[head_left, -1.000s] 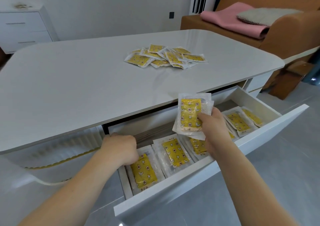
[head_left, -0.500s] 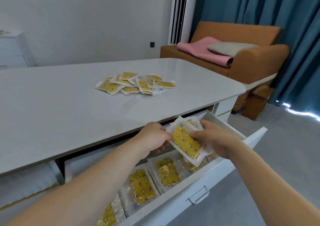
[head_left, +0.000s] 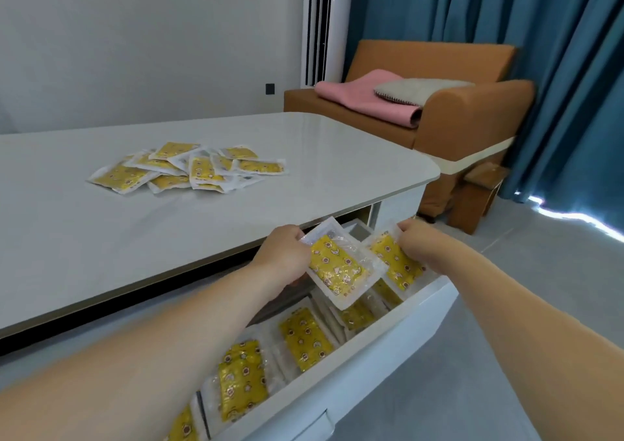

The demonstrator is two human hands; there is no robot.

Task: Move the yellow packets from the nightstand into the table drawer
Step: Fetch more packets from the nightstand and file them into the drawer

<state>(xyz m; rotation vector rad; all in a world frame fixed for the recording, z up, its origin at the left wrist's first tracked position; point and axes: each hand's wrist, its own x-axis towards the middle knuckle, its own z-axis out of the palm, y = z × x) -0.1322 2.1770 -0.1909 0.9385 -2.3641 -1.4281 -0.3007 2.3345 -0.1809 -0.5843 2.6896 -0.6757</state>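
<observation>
The stack the right hand (head_left: 420,246) gripped alone is now split, left hand (head_left: 283,258) pinching one packet (head_left: 337,265), right another (head_left: 396,261), over the open drawer (head_left: 388,336); pile (head_left: 189,170) remains on tabletop (head_left: 101,238).

No readable text anywhere. The yellow packet (head_left: 337,268) pinched by the left hand (head_left: 283,258) carries only a printed pattern of small round cartoon-like marks, no legible letters or numbers. Same for the packet (head_left: 396,261) gripped by the right hand (head_left: 418,245) just beside it. The packets in the drawer (head_left: 388,336) below both hands show pattern only. The pile of packets (head_left: 189,170) beyond the hands on the desk (head_left: 101,238) is too small to read.
</observation>
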